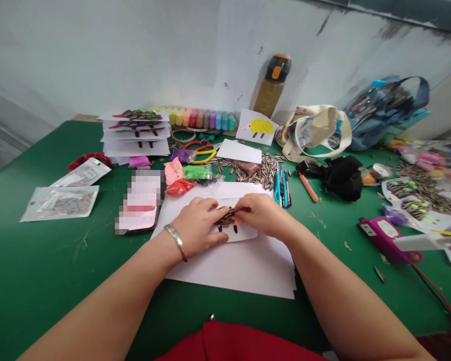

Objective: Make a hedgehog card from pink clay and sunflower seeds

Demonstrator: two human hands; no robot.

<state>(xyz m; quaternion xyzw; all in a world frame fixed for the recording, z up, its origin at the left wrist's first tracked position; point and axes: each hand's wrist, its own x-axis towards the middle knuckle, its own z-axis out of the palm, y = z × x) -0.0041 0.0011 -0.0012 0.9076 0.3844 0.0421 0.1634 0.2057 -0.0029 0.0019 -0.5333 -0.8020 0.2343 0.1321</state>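
Observation:
A small white card lies on a stack of white paper. It bears a pinkish animal shape with dark feet, and its body is covered with overlapping striped sunflower seeds. My left hand rests on the card's left side, thumb and fingers spread around the shape. At the upper right of the seeds, my right hand is closed in a pinch on a sunflower seed, mostly hidden by the fingertips. Behind the hands lies a pile of loose sunflower seeds.
Left of the paper lies a phone. Red clay and green clay packets sit behind it. A teal utility knife lies at right, near a magenta glue device. A bottle stands by the wall.

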